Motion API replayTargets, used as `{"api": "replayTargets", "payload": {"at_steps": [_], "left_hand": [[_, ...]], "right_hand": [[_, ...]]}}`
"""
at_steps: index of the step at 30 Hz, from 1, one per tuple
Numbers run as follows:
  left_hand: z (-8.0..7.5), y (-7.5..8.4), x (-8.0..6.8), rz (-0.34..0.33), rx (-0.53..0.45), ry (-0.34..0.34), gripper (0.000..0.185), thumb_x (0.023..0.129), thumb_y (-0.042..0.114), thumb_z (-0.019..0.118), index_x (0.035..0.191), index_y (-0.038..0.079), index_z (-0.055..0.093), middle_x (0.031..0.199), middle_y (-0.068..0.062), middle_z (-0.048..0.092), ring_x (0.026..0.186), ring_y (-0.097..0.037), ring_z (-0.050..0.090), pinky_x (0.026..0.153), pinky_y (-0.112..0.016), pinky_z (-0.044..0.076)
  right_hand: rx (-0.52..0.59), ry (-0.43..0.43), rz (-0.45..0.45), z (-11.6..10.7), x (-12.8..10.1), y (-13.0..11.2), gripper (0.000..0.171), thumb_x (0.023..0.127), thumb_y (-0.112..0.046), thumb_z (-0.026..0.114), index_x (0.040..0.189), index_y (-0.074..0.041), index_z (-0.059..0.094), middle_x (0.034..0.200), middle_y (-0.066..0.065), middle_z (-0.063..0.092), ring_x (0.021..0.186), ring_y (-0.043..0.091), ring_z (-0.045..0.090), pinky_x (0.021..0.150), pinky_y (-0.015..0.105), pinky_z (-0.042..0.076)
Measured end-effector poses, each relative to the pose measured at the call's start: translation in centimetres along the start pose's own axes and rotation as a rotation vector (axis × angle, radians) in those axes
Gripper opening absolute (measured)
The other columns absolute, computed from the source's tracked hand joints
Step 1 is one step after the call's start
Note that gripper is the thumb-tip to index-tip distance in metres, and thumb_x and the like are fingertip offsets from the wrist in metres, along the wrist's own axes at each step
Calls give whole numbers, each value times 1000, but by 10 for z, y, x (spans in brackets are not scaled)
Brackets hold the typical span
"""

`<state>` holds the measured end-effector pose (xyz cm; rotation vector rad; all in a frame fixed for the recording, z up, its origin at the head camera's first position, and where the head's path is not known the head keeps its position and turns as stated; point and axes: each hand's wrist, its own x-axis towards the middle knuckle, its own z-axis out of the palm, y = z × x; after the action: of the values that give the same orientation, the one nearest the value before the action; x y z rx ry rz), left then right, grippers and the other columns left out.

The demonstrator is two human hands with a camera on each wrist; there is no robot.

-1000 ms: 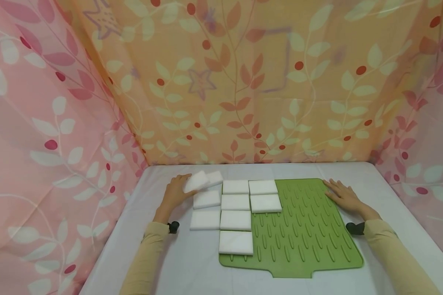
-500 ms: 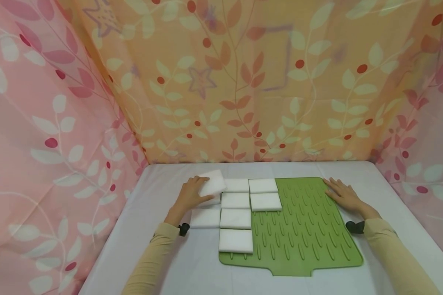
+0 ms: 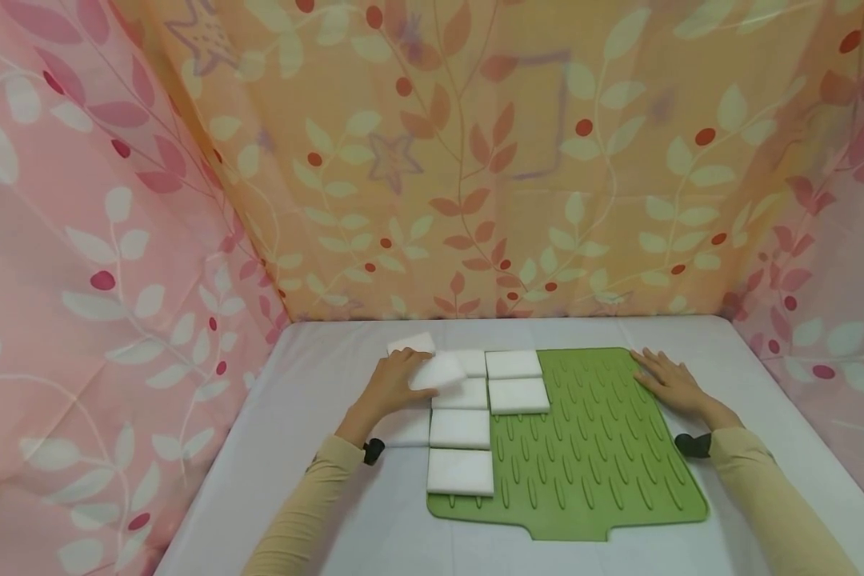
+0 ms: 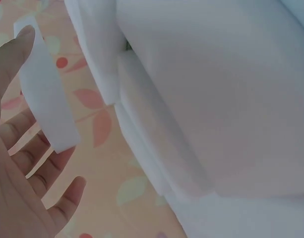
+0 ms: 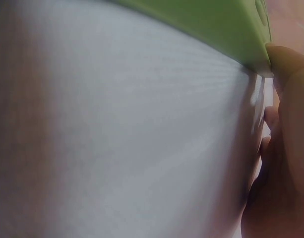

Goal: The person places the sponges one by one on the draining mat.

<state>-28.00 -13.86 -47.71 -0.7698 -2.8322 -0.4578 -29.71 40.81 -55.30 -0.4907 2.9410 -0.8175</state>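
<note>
My left hand (image 3: 407, 378) holds a white foam block (image 3: 439, 371) lifted just above the rows of blocks. In the left wrist view the block (image 4: 45, 94) is pinched between thumb and fingers (image 4: 28, 153). Several more white blocks lie in rows: two (image 3: 515, 381) on the green ridged mat (image 3: 598, 456), others (image 3: 459, 448) along its left edge, one (image 3: 410, 344) on the table behind my hand. My right hand (image 3: 666, 382) rests flat on the mat's right edge; the right wrist view shows its fingers (image 5: 290, 148) against the green rim (image 5: 216, 25).
The white table (image 3: 331, 512) is walled in on three sides by leaf-patterned curtains (image 3: 475, 160). The right half of the mat bears no blocks. A block (image 3: 406, 432) on the table is partly hidden by my left wrist.
My left hand has carried the white block rightward from the table's back left, over the left column of blocks. The right hand has not moved.
</note>
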Motion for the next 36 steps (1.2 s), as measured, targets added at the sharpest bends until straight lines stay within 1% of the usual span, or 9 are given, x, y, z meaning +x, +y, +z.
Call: {"api": "replayTargets", "payload": {"at_steps": [5, 11, 19, 26, 32, 36], "left_hand": [[1, 12, 1, 36, 11, -17, 69, 75, 57, 68, 130, 18, 52, 120, -4, 56, 105, -27, 52, 87, -49, 41], [7, 24, 5, 82, 52, -45, 70, 75, 62, 64, 130, 22, 51, 122, -3, 54, 109, -24, 50, 89, -47, 42], [12, 44, 12, 157, 45, -57, 68, 74, 61, 65, 128, 22, 53, 120, 1, 55, 111, -21, 49, 91, -44, 41], [17, 63, 16, 189, 67, -86, 67, 74, 63, 65, 128, 24, 53, 116, 4, 53, 107, -17, 49, 89, -42, 41], [26, 74, 17, 218, 77, -88, 66, 73, 62, 66, 127, 25, 53, 115, 5, 51, 105, -16, 48, 87, -39, 42], [26, 84, 18, 242, 97, -94, 67, 74, 63, 65, 128, 25, 52, 116, 5, 51, 104, -15, 47, 86, -38, 43]], "right_hand": [[-1, 8, -7, 0, -1, -2, 59, 98, -34, 43, 147, -7, 23, 147, 32, 14, 133, 55, 4, 99, 71, -3], [5, 28, -15, 1, -2, -3, 58, 98, -33, 44, 147, -8, 25, 147, 32, 16, 133, 55, 5, 99, 70, -3], [-8, 12, -7, -3, -2, -5, 59, 98, -33, 43, 147, -7, 23, 147, 32, 15, 132, 56, 5, 98, 71, -1], [-12, 6, -10, -1, -2, -2, 59, 99, -33, 42, 147, -6, 22, 147, 33, 14, 132, 56, 4, 98, 71, -2], [-3, -3, -9, -1, -3, -3, 59, 99, -33, 42, 147, -5, 21, 147, 33, 13, 132, 57, 3, 97, 72, -2], [-2, 1, -11, -1, -2, -4, 59, 99, -33, 42, 147, -5, 21, 147, 33, 13, 132, 57, 3, 97, 72, -2]]}}
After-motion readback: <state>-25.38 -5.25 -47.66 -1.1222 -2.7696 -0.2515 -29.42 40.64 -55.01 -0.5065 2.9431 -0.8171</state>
